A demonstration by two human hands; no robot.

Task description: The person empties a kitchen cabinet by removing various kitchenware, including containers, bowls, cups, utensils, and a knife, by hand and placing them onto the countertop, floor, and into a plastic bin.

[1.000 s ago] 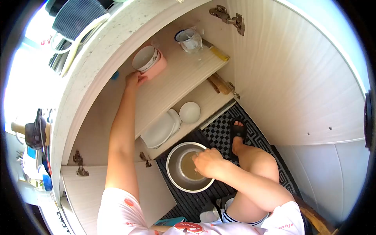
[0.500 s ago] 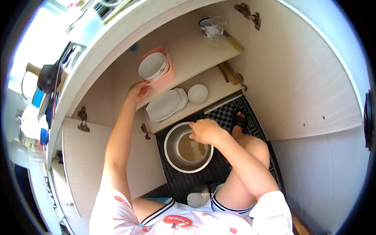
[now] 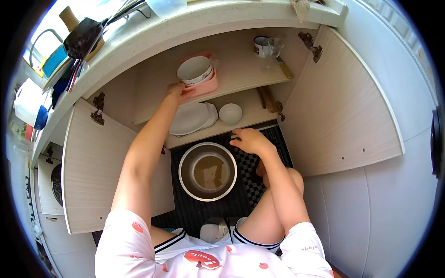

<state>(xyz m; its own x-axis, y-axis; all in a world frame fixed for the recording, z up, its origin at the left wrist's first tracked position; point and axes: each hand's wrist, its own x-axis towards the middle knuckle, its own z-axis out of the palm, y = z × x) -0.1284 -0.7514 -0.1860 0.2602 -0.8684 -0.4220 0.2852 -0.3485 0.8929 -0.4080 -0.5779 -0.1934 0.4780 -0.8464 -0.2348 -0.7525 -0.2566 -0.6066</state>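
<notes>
On the upper cabinet shelf, my left hand [image 3: 180,91] has its fingers closed on the near left edge of a pink container [image 3: 206,86]. White bowls [image 3: 193,69] sit stacked inside that container. My right hand [image 3: 250,140] hangs in the air with its fingers apart, holding nothing, just right of the rim of a metal basin [image 3: 184,181]. Brownish liquid lies in the basin, which stands on the dark floor mat. On the lower shelf are white plates [image 3: 191,118] and an upturned-looking white bowl [image 3: 230,113].
An enamel mug [image 3: 261,46], clear wrapping and a yellow-handled tool [image 3: 284,68] are at the upper shelf's right. Wooden pieces [image 3: 267,99] stand below. Open doors [image 3: 343,106] flank the cabinet, and the counter edge [image 3: 222,17] curves above it.
My right hand has moved off the basin's rim, and its fingers have spread. My left hand stays at the pink container. The camera view has shifted.
</notes>
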